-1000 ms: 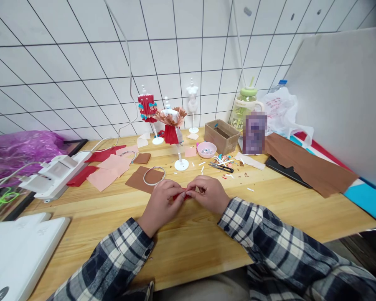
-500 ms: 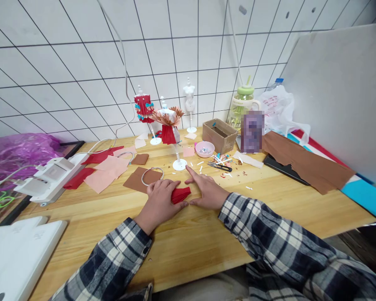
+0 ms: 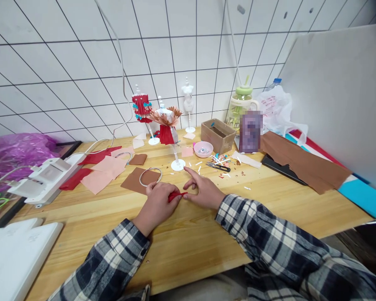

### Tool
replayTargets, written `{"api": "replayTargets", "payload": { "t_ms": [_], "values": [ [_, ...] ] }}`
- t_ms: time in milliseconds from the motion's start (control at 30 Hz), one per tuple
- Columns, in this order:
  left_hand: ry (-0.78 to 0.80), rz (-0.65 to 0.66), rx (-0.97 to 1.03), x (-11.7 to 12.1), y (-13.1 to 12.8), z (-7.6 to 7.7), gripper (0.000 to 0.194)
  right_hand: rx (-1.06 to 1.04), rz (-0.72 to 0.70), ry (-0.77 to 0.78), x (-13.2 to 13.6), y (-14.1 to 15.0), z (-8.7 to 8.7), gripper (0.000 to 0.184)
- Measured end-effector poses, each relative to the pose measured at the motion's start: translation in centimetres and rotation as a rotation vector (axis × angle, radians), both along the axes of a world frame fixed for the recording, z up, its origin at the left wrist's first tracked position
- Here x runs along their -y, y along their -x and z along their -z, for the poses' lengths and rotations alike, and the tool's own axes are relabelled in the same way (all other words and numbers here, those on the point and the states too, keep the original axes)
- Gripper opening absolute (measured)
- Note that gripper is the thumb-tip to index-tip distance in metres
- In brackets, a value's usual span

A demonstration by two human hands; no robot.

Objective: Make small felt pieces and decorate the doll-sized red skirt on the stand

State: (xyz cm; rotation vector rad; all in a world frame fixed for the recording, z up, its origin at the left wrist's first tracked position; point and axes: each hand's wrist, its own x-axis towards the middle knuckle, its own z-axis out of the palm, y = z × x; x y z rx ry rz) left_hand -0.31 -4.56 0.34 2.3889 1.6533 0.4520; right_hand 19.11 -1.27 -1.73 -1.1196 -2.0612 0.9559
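Observation:
A small folded red paper piece (image 3: 176, 195) lies on the wooden table (image 3: 207, 234) between my two hands. My left hand (image 3: 158, 202) is closed over its left part, fingers curled round it. My right hand (image 3: 203, 190) pinches the paper's right tip with thumb and a finger, while its forefinger points out toward the white stand base (image 3: 178, 165). Both arms wear plaid sleeves.
Brown paper with a wire ring (image 3: 150, 175), pink and red sheets (image 3: 103, 173), small dress-form stands (image 3: 167, 125), a pink bowl (image 3: 203, 149), a cardboard box (image 3: 221, 134), scissors (image 3: 219, 167), a green-lidded jar (image 3: 242, 104), a white power strip (image 3: 44, 175), a large brown sheet (image 3: 303, 161).
The red piece, fanned flat under my left fingers half a second ago, is now gathered narrower. My right hand has gone from lying flat beside it to pinching its tip.

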Motion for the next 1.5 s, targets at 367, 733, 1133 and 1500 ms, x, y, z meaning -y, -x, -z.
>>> {"api": "replayTargets", "payload": {
  "t_ms": [367,733,1133,1500],
  "values": [
    [-0.001,0.006,0.11,0.4,-0.2,-0.2,0.024,-0.047,0.023,0.006,0.4,0.4,-0.2,0.083],
    [0.16,-0.149,0.361,0.0,0.0,-0.6,0.028,-0.201,0.056,-0.171,0.8,0.2,-1.7,0.002],
    [0.174,-0.12,0.458,0.3,-0.5,-0.7,0.027,-0.039,0.156,-0.292,1.3,0.9,-1.1,0.004],
    [0.153,-0.158,0.64,0.2,-0.6,-0.9,0.025,0.102,0.112,-0.462,2.4,0.8,-2.2,0.02]
  ]
}}
